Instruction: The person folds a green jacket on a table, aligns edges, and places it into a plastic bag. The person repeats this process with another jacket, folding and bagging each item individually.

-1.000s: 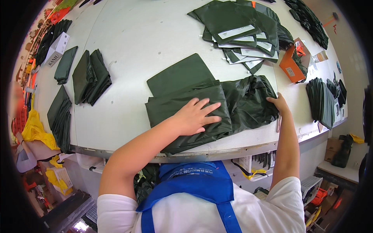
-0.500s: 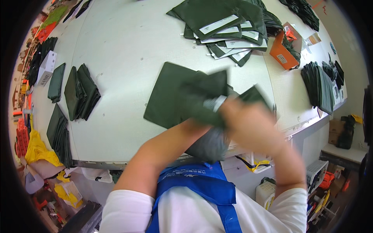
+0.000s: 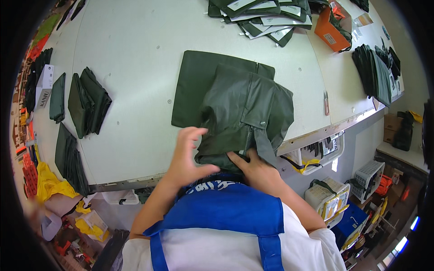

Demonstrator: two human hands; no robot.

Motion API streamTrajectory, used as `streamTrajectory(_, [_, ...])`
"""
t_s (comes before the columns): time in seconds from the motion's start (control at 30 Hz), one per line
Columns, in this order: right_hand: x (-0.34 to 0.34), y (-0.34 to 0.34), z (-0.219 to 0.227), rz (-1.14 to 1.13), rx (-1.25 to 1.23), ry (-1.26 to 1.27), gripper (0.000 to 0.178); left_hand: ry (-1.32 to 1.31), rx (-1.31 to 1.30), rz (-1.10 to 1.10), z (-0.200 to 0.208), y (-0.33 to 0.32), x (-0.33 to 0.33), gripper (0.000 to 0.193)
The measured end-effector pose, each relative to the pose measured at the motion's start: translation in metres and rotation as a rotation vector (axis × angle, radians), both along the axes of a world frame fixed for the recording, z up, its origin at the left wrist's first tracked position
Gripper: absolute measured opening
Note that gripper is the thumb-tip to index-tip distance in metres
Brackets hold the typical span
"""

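Observation:
A dark green rain jacket (image 3: 230,95), smooth and coated, lies loosely folded at the table's front edge. Its placket has a zip and a snap button. Under it, farther back, lies a flat dark green folded piece (image 3: 192,86) with a short zip at its far right corner. My left hand (image 3: 185,156) is open beside the jacket's near left corner, thumb and fingers apart and curved. At the jacket's near edge, below the snap, my right hand (image 3: 260,171) grips the fabric; some of its fingers are hidden under the flap.
Several dark green pouches with white labels (image 3: 271,20) are piled at the back, beside an orange box (image 3: 332,29). A small knife (image 3: 326,104) lies right. Folded green stacks lie left (image 3: 88,104) and right (image 3: 373,72). Baskets (image 3: 325,198) stand below the table.
The blurred green fabric in my raised, crossed hands now lies spread as a jacket on the table. My hands have separated and come down to its near edge; the left has let go.

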State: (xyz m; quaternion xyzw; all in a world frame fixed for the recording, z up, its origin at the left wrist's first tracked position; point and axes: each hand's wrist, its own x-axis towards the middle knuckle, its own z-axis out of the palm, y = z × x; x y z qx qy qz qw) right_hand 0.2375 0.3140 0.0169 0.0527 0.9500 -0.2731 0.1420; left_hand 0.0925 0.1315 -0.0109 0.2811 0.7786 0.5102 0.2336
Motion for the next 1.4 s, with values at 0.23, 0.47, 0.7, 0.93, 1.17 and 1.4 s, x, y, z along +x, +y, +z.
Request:
streamTrajectory(0.23, [0.010, -0.004, -0.004, 0.047, 0.004, 0.148, 0.064, 0.625, -0.107, -0.196, 0.029, 0.053, 0.011, 0.037])
streamTrajectory(0.47, [0.002, 0.171, -0.004, -0.565, -0.846, 0.311, 0.047, 0.655, 0.000, -0.270, 0.012, 0.054, 0.015, 0.024])
streamTrajectory(0.7, [0.034, 0.319, -0.163, -0.981, 0.561, -0.029, 0.051, 0.693, 0.080, -0.267, 0.016, 0.059, 0.015, 0.021])
streamTrajectory(0.93, [0.055, 0.340, -0.172, -0.895, 0.561, 0.104, 0.031, 0.705, 0.106, -0.229, 0.017, 0.063, 0.016, 0.019])
streamTrajectory(1.17, [-0.005, 0.197, -0.058, -0.921, -0.299, 0.359, 0.022, 0.727, 0.136, -0.204, 0.008, 0.062, 0.017, 0.018])
streamTrajectory(1.4, [-0.030, 0.076, 0.019, -0.399, -0.248, 0.281, 0.025, 0.739, 0.122, -0.230, 0.013, 0.062, 0.017, 0.015])
